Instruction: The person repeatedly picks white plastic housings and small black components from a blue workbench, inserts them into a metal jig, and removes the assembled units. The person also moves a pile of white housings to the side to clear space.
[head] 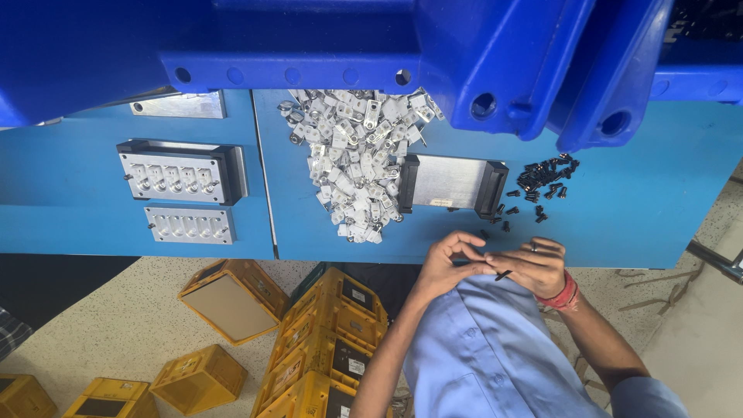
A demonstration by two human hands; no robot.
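shirt: light blue, buttoned, short sleeves; right wrist: red thread band; hands (445, 263) (534, 267): bare

Just above where the fingers met sat a grey metal block with black end caps (453, 184), flat on the blue bench (635, 224). Further out on that side, two aluminium jigs (179, 174) with rows of sockets were parked one over the other. Down below the grip, yellow crates (329, 340) were scattered over the speckled floor (116, 325).
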